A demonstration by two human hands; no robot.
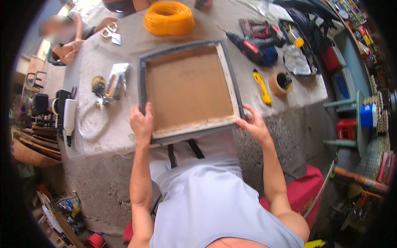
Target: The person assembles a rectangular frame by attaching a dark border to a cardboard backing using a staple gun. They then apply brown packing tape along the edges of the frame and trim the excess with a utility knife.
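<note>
A square, shallow frame (pixel 192 131) with dark grey outer sides and a pale inner border lies partly on the table, its near edge over my lap. A brown board (pixel 188 87) fills its inside. My left hand (pixel 142 126) is closed on the near left corner, thumb on the rim. At the near right corner, my right hand (pixel 254 124) grips the edge between thumb and fingers. To the left of the frame lie a silver staple gun (pixel 117 80) and a yellow-black tape measure (pixel 98 85). A yellow utility knife (pixel 262 87) and a tape roll (pixel 280 84) are on its right.
A coil of orange tubing (pixel 168 18) sits beyond the frame. Scissors (pixel 109 31), white cord (pixel 92 122) and a white bottle (pixel 70 118) line the left side. A cordless drill (pixel 254 47) lies at the right. Another person (pixel 74 45) sits at the far left.
</note>
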